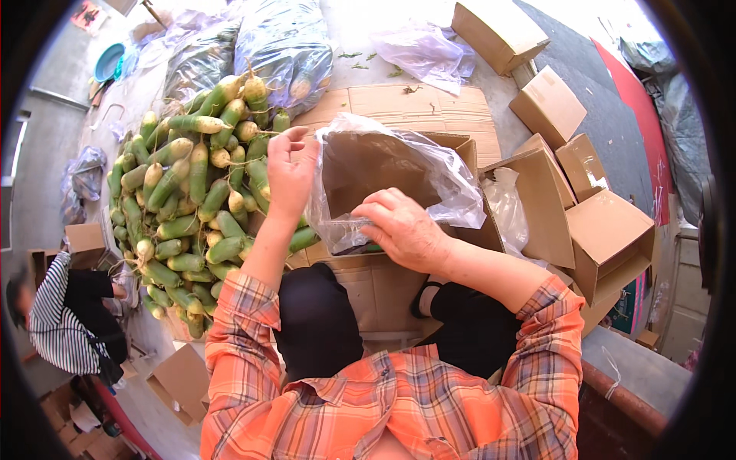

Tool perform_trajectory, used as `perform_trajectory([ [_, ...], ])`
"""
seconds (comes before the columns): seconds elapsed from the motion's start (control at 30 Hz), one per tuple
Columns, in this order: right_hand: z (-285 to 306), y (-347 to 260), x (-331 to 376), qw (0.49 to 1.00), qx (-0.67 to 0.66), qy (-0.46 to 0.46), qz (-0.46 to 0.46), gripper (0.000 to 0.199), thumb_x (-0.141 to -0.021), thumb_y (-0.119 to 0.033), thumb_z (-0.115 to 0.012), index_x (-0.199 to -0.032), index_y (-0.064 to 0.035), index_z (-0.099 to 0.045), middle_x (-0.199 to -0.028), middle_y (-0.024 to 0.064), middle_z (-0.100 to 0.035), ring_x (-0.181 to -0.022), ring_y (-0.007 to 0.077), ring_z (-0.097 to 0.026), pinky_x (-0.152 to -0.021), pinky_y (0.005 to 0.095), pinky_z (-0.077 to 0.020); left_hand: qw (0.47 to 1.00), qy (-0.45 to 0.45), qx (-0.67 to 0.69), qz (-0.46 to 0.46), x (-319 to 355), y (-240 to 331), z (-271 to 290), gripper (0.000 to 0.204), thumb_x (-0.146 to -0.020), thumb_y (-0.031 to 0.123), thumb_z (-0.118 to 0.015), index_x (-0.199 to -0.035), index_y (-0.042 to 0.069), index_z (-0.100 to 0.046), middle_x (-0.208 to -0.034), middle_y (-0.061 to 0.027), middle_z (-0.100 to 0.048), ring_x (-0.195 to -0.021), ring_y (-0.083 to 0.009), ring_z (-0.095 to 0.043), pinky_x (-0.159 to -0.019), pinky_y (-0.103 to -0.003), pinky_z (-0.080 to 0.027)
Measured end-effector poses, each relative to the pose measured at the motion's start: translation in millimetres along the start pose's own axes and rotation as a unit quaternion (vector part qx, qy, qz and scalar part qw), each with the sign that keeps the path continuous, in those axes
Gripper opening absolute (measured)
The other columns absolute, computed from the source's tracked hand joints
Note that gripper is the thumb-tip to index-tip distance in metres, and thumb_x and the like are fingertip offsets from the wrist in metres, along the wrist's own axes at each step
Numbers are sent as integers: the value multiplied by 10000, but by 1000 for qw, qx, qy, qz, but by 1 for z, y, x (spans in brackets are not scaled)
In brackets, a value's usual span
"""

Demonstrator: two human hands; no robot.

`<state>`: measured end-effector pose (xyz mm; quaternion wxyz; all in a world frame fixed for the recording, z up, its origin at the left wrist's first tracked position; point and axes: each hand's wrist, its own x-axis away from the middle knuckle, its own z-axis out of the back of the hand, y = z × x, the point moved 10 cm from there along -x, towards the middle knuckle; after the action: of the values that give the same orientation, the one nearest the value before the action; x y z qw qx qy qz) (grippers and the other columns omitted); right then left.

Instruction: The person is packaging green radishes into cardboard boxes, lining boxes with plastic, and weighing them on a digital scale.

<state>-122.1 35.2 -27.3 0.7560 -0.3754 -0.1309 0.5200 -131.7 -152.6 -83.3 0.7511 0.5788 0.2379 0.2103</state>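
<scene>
A clear plastic bag (452,180) lines an upright cardboard box (461,151) in front of me, its rim folded over the box's edges. My right hand (405,234) pinches the bag's near rim, fingers bent over the edge. At the box's left side, my left hand (293,170) has curled fingers against the bag's left edge; the fingertips' hold is partly hidden. Close beside that hand lies a large heap of green radishes (201,172) with pale root ends. The part of the box's inside that shows is bare brown cardboard.
Several cardboard boxes (548,103) stand at the right. Flattened cardboard (422,107) lies under and behind the lined box. Filled plastic bags (284,54) lie behind the radishes, and a loose plastic sheet (425,54) lies farther back. Another person (65,314) in a striped top is at the far left.
</scene>
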Motion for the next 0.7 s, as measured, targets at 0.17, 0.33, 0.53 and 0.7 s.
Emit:
perform_trajectory([
  [0.17, 61, 41, 28, 955, 266, 42, -125, 425, -857, -202, -553, -1237, -32, -468, -1263, 164, -477, -1143, 327, -464, -942, 420, -380, 947, -123, -261, -141, 42, 32, -37, 624, -720, -16, -599, -1310, 26, -402, -1379, -168, -314, -1279, -355, -316, -1045, -403, -301],
  [0.33, 123, 154, 54, 951, 100, 149, -251, 487, -920, -267, -480, -1347, -54, -382, -1335, 217, -422, -1225, 351, -408, -1042, 425, -296, 947, -141, -239, -161, 48, 32, -49, 664, -692, -132, -465, -1334, -5, -352, -1402, -175, -288, -1317, -330, -272, -1099, -366, -232],
  [0.53, 84, 161, 84, 853, -225, 37, -469, 589, -884, -187, -544, -1411, -109, -292, -1377, 195, -395, -1149, 239, -510, -887, 352, -459, 947, -115, -238, -182, 42, 23, -42, 665, -675, -146, -329, -1337, -88, -308, -1415, -190, -276, -1313, -350, -273, -1098, -369, -229],
  [0.7, 82, 119, 121, 896, -213, 89, -379, 799, -754, 62, -599, -1439, -129, -235, -1315, 121, -447, -991, 132, -536, -719, 231, -493, 952, -102, -235, -166, 40, 22, -40, 696, -654, -167, -313, -1346, -97, -286, -1425, -199, -260, -1330, -336, -249, -1111, -356, -202],
])
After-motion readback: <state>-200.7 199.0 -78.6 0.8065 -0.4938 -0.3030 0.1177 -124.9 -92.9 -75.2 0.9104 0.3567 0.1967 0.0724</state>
